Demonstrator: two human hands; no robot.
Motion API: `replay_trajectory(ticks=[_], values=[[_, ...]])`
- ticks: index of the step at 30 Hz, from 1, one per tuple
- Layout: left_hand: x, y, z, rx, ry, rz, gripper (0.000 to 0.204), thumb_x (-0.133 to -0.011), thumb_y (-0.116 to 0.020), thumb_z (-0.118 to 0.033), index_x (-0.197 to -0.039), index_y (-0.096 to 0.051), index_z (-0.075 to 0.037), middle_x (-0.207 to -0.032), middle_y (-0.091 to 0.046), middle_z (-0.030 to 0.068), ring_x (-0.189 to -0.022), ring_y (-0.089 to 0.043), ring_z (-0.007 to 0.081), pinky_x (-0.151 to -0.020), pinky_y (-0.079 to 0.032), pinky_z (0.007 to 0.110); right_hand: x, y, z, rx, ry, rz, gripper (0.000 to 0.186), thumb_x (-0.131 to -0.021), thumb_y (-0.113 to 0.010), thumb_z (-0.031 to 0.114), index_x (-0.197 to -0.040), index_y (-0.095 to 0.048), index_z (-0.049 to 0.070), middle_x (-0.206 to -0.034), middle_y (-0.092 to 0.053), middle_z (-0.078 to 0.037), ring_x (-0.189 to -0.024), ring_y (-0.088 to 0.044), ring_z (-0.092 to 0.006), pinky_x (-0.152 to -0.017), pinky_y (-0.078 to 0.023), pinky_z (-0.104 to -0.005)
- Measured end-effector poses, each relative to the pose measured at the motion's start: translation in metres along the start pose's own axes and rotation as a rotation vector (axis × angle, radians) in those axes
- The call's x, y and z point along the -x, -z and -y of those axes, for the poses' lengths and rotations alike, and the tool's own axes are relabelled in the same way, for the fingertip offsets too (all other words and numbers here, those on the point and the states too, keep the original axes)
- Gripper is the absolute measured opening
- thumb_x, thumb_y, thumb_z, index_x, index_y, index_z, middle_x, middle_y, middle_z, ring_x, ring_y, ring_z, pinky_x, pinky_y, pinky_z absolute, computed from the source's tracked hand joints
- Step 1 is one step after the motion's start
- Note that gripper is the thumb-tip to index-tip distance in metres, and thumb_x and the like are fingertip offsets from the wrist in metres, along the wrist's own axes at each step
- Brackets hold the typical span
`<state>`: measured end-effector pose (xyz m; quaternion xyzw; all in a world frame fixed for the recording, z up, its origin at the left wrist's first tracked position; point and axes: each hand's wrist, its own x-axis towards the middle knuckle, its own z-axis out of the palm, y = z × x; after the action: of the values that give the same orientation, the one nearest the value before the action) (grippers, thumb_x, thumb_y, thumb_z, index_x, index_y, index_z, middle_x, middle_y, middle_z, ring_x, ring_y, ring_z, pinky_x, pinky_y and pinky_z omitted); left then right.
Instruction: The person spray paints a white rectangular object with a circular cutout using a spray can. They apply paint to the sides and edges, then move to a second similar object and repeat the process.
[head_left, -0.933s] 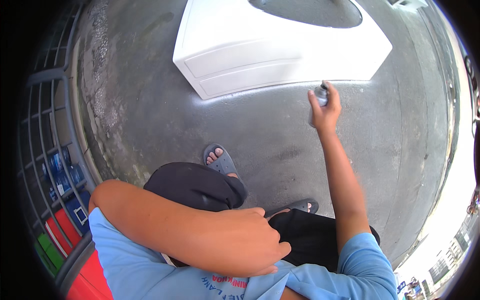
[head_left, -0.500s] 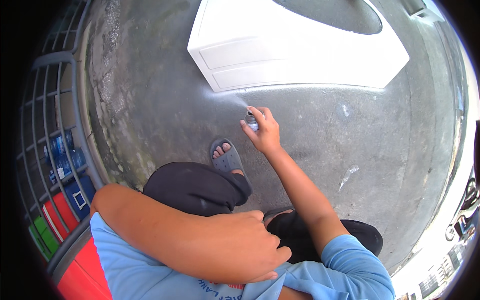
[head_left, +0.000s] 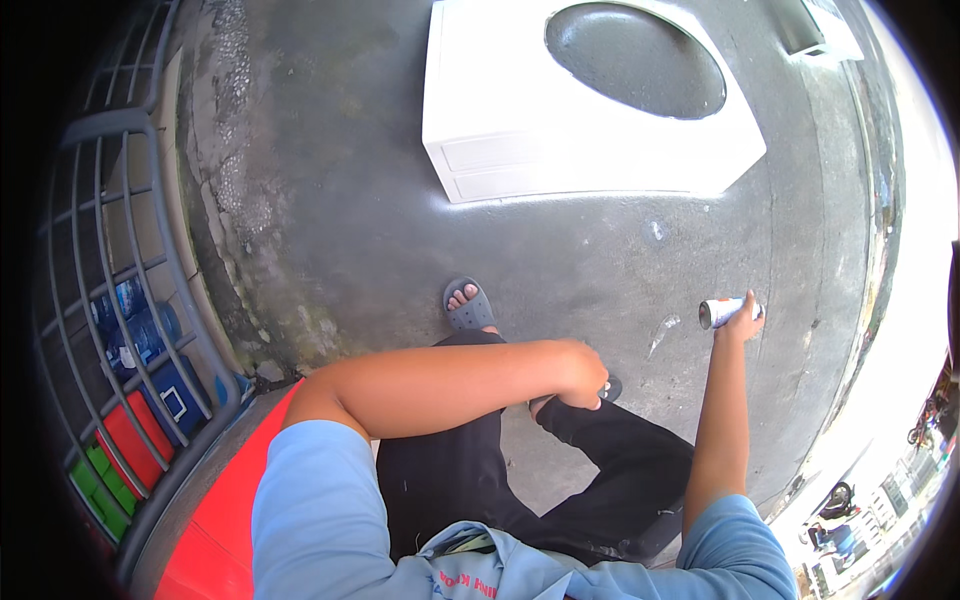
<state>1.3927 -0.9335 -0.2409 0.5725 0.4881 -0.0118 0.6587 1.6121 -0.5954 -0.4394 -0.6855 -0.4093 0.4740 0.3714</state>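
A grey barred metal railing (head_left: pixel 105 125) edges the grey concrete floor (head_left: pixel 330 200) at left. The left hand (head_left: pixel 580 372) curls, its contents impossible to tell. Far centre lies a white box-shaped casing (head_left: pixel 580 150) with an oval opening. At right, the right hand (head_left: pixel 743 322) grips a whitish cylindrical can (head_left: pixel 714 313).

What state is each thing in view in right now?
Right hand: closed around the spray can.
Spray can: tilted sideways, base toward the left; no spray visible.
Left hand: loosely curled, nothing visibly held.
White casing: lying on the ground, large opening uncovered.
Left sandal: worn.
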Motion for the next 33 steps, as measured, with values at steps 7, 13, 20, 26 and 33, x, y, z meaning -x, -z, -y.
replay_trajectory(ticks=[7,13,20,26,33], values=[[-0.018,-0.094,0.048,0.265,0.338,-0.127,0.056,-0.102,-0.057,-0.050,-0.121,-0.076,0.000,-0.120,-0.076,0.0238,-0.114,-0.072,0.0429,-0.097,-0.056,0.054,0.169,0.079,0.026,0.965,0.093,0.800,0.084,-0.081,-0.086,0.028,-0.155,-0.050,0.010,-0.127,-0.069,-0.022,-0.107,-0.071,-0.0321,-0.094,-0.056,-0.0422],[0.037,-0.160,-0.012,0.488,0.393,-0.258,0.050,-0.103,-0.058,-0.049,-0.121,-0.074,-0.005,-0.121,-0.076,0.0224,-0.116,-0.071,0.0417,-0.099,-0.055,0.053,0.330,0.032,0.124,0.840,-0.132,0.959,0.090,-0.080,-0.087,0.032,-0.158,-0.047,0.013,-0.121,-0.072,-0.019,-0.105,-0.072,-0.0319,-0.094,-0.056,-0.0433],[0.137,-0.211,-0.072,0.532,0.215,-0.456,0.042,-0.102,-0.061,-0.044,-0.119,-0.068,-0.006,-0.116,-0.075,0.0164,-0.112,-0.071,0.0369,-0.099,-0.053,0.051,0.412,0.013,0.256,0.975,0.199,1.618,0.085,-0.080,-0.086,0.030,-0.155,-0.050,0.014,-0.126,-0.070,-0.026,-0.116,-0.068,-0.0429,-0.100,-0.053,-0.0481],[0.174,-0.201,-0.068,0.510,0.518,-0.496,0.045,-0.101,-0.064,-0.045,-0.126,-0.067,-0.007,-0.127,-0.071,0.0168,-0.123,-0.065,0.0387,-0.103,-0.052,0.052,0.380,0.015,0.290,0.862,0.153,1.098,0.082,-0.082,-0.083,0.028,-0.155,-0.049,0.011,-0.128,-0.068,-0.028,-0.119,-0.066,-0.0458,-0.102,-0.052,-0.0495],[0.140,-0.184,-0.140,0.566,0.769,-0.619,0.042,-0.099,-0.068,-0.042,-0.124,-0.070,-0.008,-0.126,-0.070,0.0153,-0.122,-0.064,0.0387,-0.103,-0.053,0.051,0.325,0.183,0.232,1.019,-0.006,1.253,0.086,-0.083,-0.084,0.033,-0.159,-0.047,0.015,-0.127,-0.071,-0.025,-0.120,-0.069,-0.0391,-0.104,-0.053,-0.0450]])
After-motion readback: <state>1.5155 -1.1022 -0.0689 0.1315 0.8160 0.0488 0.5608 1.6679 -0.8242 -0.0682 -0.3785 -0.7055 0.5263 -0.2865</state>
